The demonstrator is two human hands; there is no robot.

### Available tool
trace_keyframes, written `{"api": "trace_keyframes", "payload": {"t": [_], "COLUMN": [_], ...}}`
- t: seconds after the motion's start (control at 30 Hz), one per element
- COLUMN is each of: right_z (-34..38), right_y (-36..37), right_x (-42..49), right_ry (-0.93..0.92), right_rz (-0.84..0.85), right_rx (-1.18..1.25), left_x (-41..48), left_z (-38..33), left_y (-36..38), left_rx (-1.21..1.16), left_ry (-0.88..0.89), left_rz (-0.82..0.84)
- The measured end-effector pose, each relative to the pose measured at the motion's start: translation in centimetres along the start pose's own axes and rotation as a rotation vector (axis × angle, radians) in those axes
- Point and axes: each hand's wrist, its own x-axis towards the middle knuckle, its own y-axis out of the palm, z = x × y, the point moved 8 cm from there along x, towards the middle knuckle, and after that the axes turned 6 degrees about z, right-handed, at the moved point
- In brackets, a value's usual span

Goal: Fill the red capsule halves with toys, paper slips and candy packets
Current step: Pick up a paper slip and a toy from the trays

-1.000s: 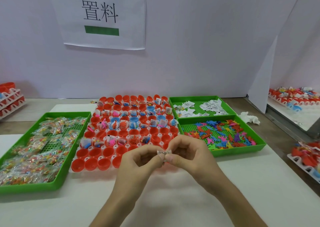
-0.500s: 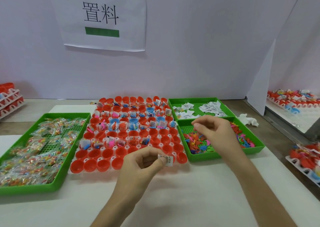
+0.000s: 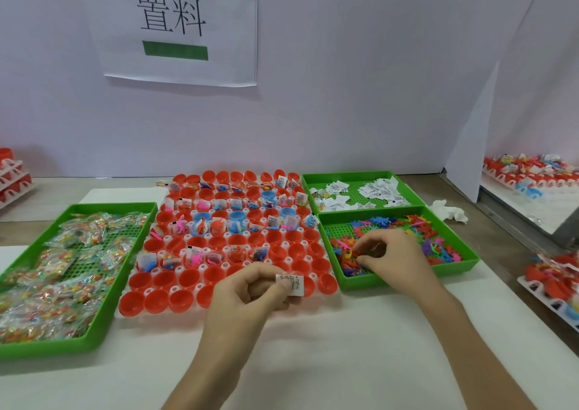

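Observation:
A white rack of red capsule halves lies in the middle of the table; the far rows hold toys, slips and packets, the near rows are bare. My left hand pinches a white paper slip over the rack's near right corner. My right hand reaches into the green tray of small coloured toys, fingertips curled down onto an orange toy. Behind that tray, a green tray of paper slips. At the left, a green tray of candy packets.
A white wall with a printed sign stands close behind the trays. More racks of red capsules sit at the far left and right. A crumpled white tissue lies beside the toy tray.
My right hand let go of the slip, swung right and came down into the toy tray. My left hand kept the slip and stayed over the rack's near edge.

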Motion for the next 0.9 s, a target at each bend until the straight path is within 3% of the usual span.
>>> {"api": "trace_keyframes", "payload": {"t": [0.67,0.9], "right_z": [-0.2,-0.9], "right_y": [-0.4,0.0], "right_x": [-0.2,0.2], "right_ry": [0.105,0.133], "right_rz": [-0.164,-0.098], "right_rx": [-0.103,-0.127], "left_x": [-0.1,-0.1], "left_z": [0.4,0.6], "left_y": [0.1,-0.1], "left_rx": [-0.034,-0.045], "left_ry": [-0.046,-0.051], "left_rz": [-0.013,-0.021]}}
